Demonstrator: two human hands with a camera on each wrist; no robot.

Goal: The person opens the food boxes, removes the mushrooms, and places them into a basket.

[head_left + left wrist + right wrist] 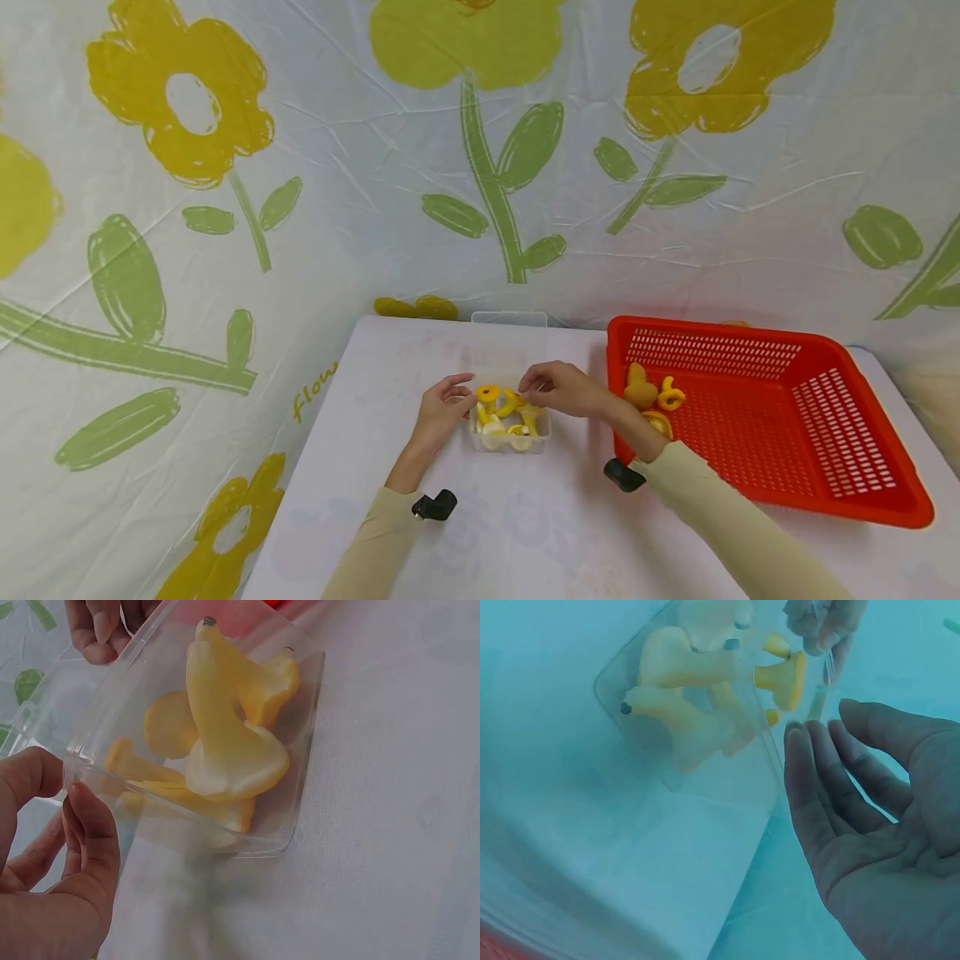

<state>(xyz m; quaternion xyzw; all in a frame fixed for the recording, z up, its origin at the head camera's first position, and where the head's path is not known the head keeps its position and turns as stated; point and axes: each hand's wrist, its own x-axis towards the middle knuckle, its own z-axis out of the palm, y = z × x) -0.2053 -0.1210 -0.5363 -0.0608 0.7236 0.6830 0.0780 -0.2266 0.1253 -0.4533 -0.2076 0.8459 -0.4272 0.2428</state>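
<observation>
A clear plastic box (512, 447), its lid (508, 346) raised at the back, stands on the table between both hands. Several yellow and cream mushroom-shaped pieces (229, 720) fill it, some with dark spots at their ends. My left hand (442, 408) pinches the box's left rim between thumb and finger. Over at the right rim is my right hand (562, 388), its fingertips (796, 733) right at the box edge and the thumb held apart from them.
A large red basket (825, 500) stands at the right, under my right forearm. Inside lie a brown rounded piece (640, 392), a yellow curled piece (671, 395) and another yellow piece (658, 424). A flower-printed cloth (337, 167) hangs behind the white table (480, 533).
</observation>
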